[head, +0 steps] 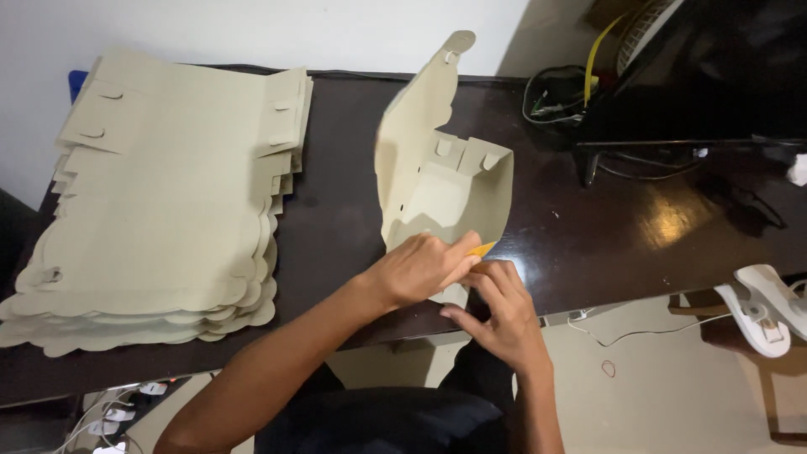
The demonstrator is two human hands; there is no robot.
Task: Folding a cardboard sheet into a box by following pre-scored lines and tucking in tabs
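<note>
On a dark glossy desk: pinching the near edge of a half-folded beige cardboard box, left hand pressing a flap, right hand gripping beneath, bracing the fold. Lying flat at left, a stack of unfolded blanks.

The half-folded box looks like thin matt beige cardboard, smooth and uncoated, as does the stack of flat blanks at nine o'clock. The tabletop is dark wood with a glossy finish that mirrors light at three o'clock. The white clip at four o'clock looks like smooth plastic.
</note>
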